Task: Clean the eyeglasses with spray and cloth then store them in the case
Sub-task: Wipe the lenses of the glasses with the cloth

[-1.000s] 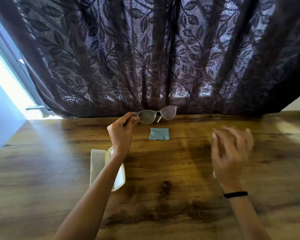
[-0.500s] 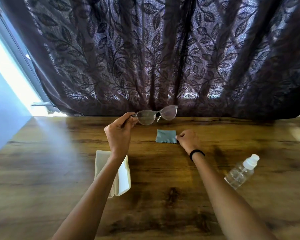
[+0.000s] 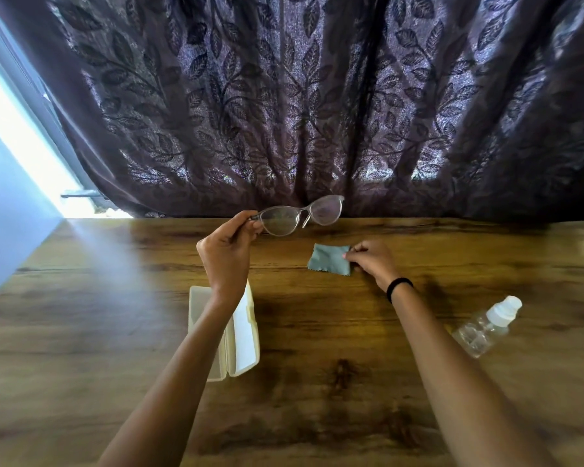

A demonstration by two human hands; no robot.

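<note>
My left hand [image 3: 228,254] holds the clear-framed eyeglasses [image 3: 300,215] by their left temple end, raised above the far part of the wooden table [image 3: 81,332]. A small blue-grey cloth [image 3: 327,258] lies on the table below the glasses. My right hand [image 3: 371,259] pinches the cloth's right edge with its fingertips. A cream glasses case [image 3: 243,335] lies open under my left forearm, partly hidden by it. The clear spray bottle [image 3: 486,326] with a white cap lies on its side at the right.
A dark leaf-patterned curtain [image 3: 317,112] hangs along the table's far edge. A bright window gap and a pale wall [image 3: 4,214] stand at the left. A black band circles my right wrist.
My right hand has moved from the right side of the table to the cloth and gripped its edge, leaving the spray bottle lying there. The left hand keeps the glasses in place.
</note>
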